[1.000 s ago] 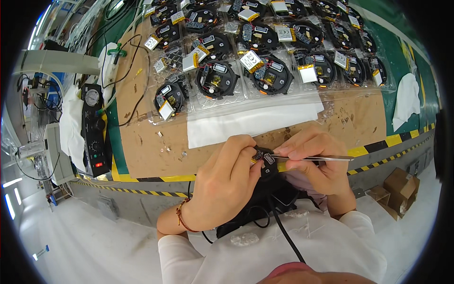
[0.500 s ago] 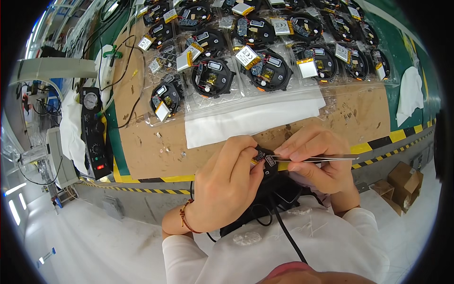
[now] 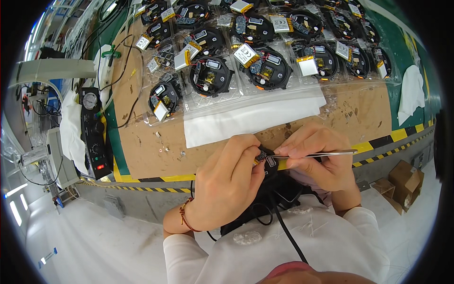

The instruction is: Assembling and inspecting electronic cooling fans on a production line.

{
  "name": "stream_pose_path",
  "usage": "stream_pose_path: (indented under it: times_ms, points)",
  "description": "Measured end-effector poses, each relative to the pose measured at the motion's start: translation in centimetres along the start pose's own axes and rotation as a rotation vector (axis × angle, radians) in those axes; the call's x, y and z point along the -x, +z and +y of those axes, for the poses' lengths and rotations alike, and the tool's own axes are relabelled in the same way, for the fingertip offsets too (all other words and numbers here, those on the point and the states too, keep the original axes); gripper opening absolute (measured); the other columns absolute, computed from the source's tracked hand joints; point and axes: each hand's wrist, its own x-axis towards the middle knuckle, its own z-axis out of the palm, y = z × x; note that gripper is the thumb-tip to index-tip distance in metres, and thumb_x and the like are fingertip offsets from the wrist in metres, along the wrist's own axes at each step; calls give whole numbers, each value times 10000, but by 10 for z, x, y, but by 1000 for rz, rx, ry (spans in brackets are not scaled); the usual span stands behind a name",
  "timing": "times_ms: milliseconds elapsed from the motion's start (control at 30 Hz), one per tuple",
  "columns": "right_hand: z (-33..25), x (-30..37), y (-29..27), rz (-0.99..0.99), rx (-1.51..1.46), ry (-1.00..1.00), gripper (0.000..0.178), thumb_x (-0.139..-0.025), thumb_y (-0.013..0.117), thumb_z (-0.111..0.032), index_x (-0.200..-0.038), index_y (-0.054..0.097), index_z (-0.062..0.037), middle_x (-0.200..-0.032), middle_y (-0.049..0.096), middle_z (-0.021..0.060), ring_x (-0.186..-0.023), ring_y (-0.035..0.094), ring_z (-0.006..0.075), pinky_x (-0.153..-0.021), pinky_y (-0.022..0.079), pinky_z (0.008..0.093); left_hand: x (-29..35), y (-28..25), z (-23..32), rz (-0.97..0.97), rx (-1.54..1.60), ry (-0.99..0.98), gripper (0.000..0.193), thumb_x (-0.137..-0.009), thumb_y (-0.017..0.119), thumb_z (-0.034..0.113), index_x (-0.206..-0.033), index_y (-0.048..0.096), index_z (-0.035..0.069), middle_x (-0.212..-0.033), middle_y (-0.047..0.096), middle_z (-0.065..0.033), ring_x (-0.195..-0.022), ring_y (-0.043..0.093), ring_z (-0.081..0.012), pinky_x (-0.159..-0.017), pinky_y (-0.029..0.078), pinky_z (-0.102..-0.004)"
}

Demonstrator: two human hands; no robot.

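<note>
In the head view, the left hand (image 3: 226,187), fingers curled closed, grips a round black case (image 3: 270,171) just before the striped near edge of the counter (image 3: 121,161). The right hand (image 3: 327,165) pinches metal tweezers (image 3: 338,153), their tips at the case. Beyond a white sheet (image 3: 250,120), similar cases (image 3: 211,77) with attached battery packs fill a clear tray (image 3: 202,100).

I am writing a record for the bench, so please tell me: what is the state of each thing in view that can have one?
Left hand: closed on the unit
Right hand: closed on the tweezers
Unit: held, partly hidden
Tweezers: held, tips at the unit
Tray: loaded
Control box: red light on
Sheet: spread flat
Cloth: crumpled
</note>
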Motion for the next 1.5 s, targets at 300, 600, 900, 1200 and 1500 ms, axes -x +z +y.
stream_pose_path:
  times_ms: [300,600,900,1200,1500]
  points:
    - [3,-1,2,58,-33,-31,128,-744,710,14,-848,638,-3,-816,657,86,-706,612,192,-619,481,274,0,0,0,-4,17,-11,224,-657,698,-86,-838,587,-15,-952,587,-81,-602,634,-145,-534,484,-236]
    - [-3,-3,0,10,-6,36,110,-778,667,48,-881,635,25,-771,602,90,-695,604,163,-585,496,247,-1,-1,1,-25,21,19,225,-657,714,-70,-835,593,-7,-938,598,-76,-633,625,-162,-545,492,-251]
    - [-7,-5,6,26,50,59,117,-799,653,41,-912,624,33,-819,587,99,-697,612,160,-608,528,241,-6,-4,14,-65,-58,-94,201,-649,721,-45,-774,578,21,-885,583,-49,-641,605,-181,-546,472,-282]
    - [1,-1,6,49,9,6,125,-787,661,26,-908,629,22,-803,613,102,-693,617,178,-578,501,258,-16,-3,13,-99,-26,-187,217,-591,708,-65,-723,547,-4,-807,553,-57,-614,587,-198,-547,459,-294]
    - [-2,-2,5,39,126,-27,153,-750,715,-41,-884,644,-19,-767,639,88,-668,613,188,-576,491,264,-13,2,9,-31,54,-194,200,-575,674,-96,-699,539,-16,-795,564,-71,-590,572,-192,-534,447,-272]
